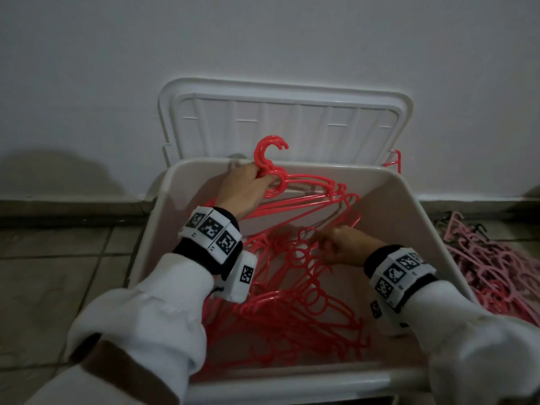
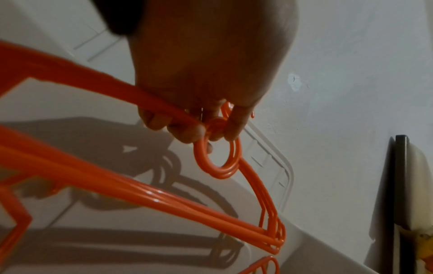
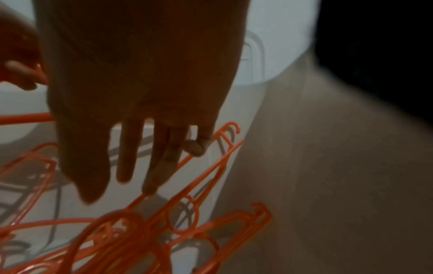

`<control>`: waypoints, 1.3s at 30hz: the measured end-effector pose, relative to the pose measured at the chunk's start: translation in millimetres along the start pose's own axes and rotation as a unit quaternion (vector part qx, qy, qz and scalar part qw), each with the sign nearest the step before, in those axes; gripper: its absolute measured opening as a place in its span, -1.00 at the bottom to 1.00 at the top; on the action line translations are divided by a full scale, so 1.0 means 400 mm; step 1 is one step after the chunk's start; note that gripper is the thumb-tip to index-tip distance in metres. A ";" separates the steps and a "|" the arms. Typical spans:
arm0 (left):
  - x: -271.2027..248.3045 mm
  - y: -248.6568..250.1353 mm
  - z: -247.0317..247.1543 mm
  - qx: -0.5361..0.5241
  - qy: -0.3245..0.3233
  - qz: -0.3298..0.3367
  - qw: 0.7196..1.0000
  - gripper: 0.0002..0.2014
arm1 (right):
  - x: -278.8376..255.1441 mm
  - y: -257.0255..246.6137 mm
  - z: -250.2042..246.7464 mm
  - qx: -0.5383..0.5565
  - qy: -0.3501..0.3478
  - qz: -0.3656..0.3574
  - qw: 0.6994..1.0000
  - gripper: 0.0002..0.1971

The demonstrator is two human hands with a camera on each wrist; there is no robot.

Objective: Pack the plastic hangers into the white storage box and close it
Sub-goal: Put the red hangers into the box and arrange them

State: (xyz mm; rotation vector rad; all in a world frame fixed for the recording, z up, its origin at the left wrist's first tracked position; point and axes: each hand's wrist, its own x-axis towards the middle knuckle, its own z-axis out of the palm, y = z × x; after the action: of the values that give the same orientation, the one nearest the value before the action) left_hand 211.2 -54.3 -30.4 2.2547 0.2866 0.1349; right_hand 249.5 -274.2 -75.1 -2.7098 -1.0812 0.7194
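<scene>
A white storage box [image 1: 415,200] stands open on the floor, its lid [image 1: 286,118] leaning back against the wall. Many red plastic hangers [image 1: 292,302] lie tangled inside. My left hand [image 1: 248,185] grips a small bunch of red hangers [image 1: 306,197] by their necks at the box's far rim; the left wrist view shows the fingers [image 2: 187,133] curled round the necks [image 2: 218,159]. My right hand [image 1: 342,245] hovers inside the box over the pile, fingers [image 3: 161,166] straight, one fingertip touching a hanger bar [image 3: 192,179].
A heap of pink hangers [image 1: 496,270] lies on the tiled floor right of the box. One red hanger tip [image 1: 394,160] pokes up behind the box's far right corner. The white wall [image 1: 263,39] stands directly behind the lid.
</scene>
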 end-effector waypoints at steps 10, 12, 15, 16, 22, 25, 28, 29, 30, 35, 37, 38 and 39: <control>0.011 -0.014 0.016 0.010 -0.009 0.018 1.000 -0.77 | 0.018 0.003 0.036 -0.088 -0.055 -0.029 0.994 -0.75; 0.010 -0.013 0.016 0.008 -0.008 0.023 1.000 -0.78 | 0.017 0.006 0.027 -0.006 -0.037 -0.030 0.999 -0.77; 0.011 -0.014 0.016 0.008 -0.013 0.026 1.000 -0.79 | 0.000 0.011 0.004 0.114 0.000 -0.064 0.991 -0.86; 0.010 -0.013 0.016 0.006 -0.013 0.025 1.000 -0.78 | -0.006 0.014 -0.003 0.144 0.012 -0.071 0.987 -0.88; 0.017 -0.016 0.022 0.004 -0.002 0.036 0.999 -0.81 | -0.038 0.015 -0.054 0.260 0.055 -0.052 0.963 -0.80; 0.021 -0.020 0.025 -0.026 -0.008 0.029 0.999 -0.81 | -0.051 0.009 -0.081 0.301 0.105 -0.040 0.947 -0.79; 0.013 -0.018 0.024 -0.048 -0.046 0.007 0.998 -0.89 | -0.064 -0.001 -0.110 0.288 0.130 -0.058 0.947 -0.79; 0.011 -0.018 0.024 -0.048 -0.061 0.001 0.997 -0.91 | -0.069 -0.010 -0.122 0.256 0.134 -0.072 0.955 -0.80; 0.008 -0.014 0.023 -0.045 -0.074 -0.006 0.996 -0.93 | -0.072 -0.018 -0.132 0.219 0.137 -0.086 0.962 -0.81; -0.001 0.012 0.036 -0.087 -0.136 -0.061 0.985 -0.74 | -0.072 -0.065 -0.177 0.127 0.170 -0.138 0.967 -0.80; -0.006 0.019 0.040 -0.100 -0.161 -0.067 0.980 -0.76 | -0.062 -0.082 -0.185 0.117 0.180 -0.150 0.965 -0.81; -0.006 0.022 0.040 -0.107 -0.177 -0.062 0.976 -0.74 | -0.055 -0.088 -0.187 0.116 0.183 -0.152 0.964 -0.82; -0.008 0.026 0.038 -0.106 -0.192 -0.048 0.974 -0.73 | -0.048 -0.094 -0.188 0.116 0.187 -0.154 0.963 -0.82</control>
State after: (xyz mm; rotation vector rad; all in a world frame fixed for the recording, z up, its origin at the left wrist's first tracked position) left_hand 212.7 -72.8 -32.3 1.9991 0.1640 -0.3071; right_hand 250.4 -256.0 9.2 -2.2808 -1.1934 0.2502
